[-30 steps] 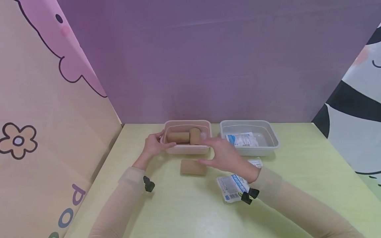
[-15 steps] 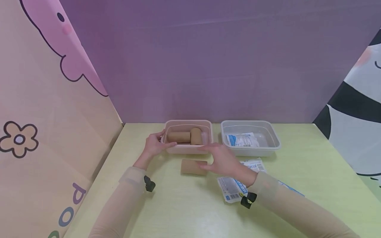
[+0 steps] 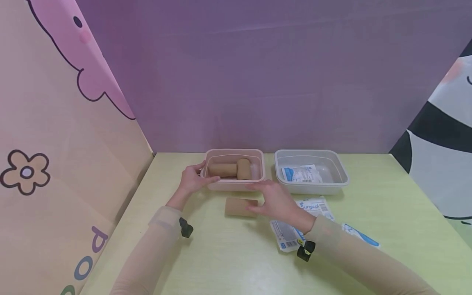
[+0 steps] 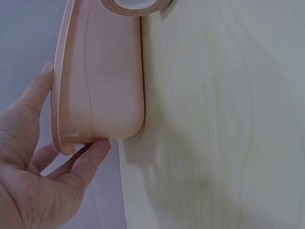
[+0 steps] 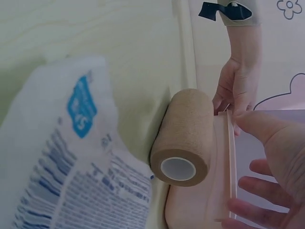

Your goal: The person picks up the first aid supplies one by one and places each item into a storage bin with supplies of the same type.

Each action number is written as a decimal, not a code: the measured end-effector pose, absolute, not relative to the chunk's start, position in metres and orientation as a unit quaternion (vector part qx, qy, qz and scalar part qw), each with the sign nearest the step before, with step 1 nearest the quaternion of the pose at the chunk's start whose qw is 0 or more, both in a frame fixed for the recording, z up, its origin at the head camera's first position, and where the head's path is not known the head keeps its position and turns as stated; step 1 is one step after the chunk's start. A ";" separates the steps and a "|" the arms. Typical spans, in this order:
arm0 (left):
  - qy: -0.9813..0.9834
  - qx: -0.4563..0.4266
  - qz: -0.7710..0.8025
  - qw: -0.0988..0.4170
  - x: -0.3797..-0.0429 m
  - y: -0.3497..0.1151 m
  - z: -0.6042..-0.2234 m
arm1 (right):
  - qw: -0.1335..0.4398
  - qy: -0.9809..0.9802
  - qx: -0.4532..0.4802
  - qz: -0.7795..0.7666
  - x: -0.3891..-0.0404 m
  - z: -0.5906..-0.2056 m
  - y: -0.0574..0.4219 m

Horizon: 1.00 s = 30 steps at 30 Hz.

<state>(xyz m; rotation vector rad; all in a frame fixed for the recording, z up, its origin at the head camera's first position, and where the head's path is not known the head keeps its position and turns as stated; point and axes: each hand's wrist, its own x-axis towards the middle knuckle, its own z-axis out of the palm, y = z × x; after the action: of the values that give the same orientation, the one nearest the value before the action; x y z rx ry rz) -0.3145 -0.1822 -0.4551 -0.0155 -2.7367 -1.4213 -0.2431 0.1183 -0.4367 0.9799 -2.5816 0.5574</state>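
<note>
My left hand (image 3: 193, 181) holds the left end of a pink plastic bin (image 3: 236, 187), its thumb at the rim and fingertips against the end wall in the left wrist view. Inside the bin lie two tan self-adhesive bandage rolls, one sideways (image 3: 223, 170) and one lengthwise (image 3: 243, 169). Another tan bandage roll (image 3: 237, 207) lies on the table before the bin, its white core (image 5: 178, 169) showing in the right wrist view. At this roll's right end hovers my right hand (image 3: 278, 200), thumb and fingers spread; whether it touches the roll I cannot tell.
A white bin (image 3: 313, 188) stands right of the pink one, with a white-and-blue packet (image 3: 303, 173) inside. More packets lie on the table (image 3: 184, 262): one marked "Surgical" (image 3: 311, 207), one beside it (image 3: 285, 235), and one by the right sleeve (image 3: 361, 235). A purple wall rises behind.
My right hand has drawn slightly back and down from the pink bin's front edge toward the roll on the table. My left hand keeps its hold. The view has shifted slightly.
</note>
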 end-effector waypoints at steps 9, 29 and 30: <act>-0.888 -0.008 -0.458 0.028 -0.315 -0.182 -0.453 | 0.155 -0.914 0.326 0.185 -0.244 -0.443 0.118; -0.889 0.002 -0.457 0.029 -0.316 -0.182 -0.456 | 0.118 -0.922 0.324 0.176 -0.246 -0.459 0.109; -0.889 0.002 -0.457 0.029 -0.316 -0.182 -0.456 | 0.112 -0.923 0.322 0.178 -0.245 -0.459 0.108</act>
<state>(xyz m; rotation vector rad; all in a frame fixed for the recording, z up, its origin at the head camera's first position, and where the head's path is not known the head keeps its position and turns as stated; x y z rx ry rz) -0.3158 -0.1817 -0.4557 0.0068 -2.7423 -1.4099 -0.2453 0.1080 -0.4593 0.9467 -2.7103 0.5228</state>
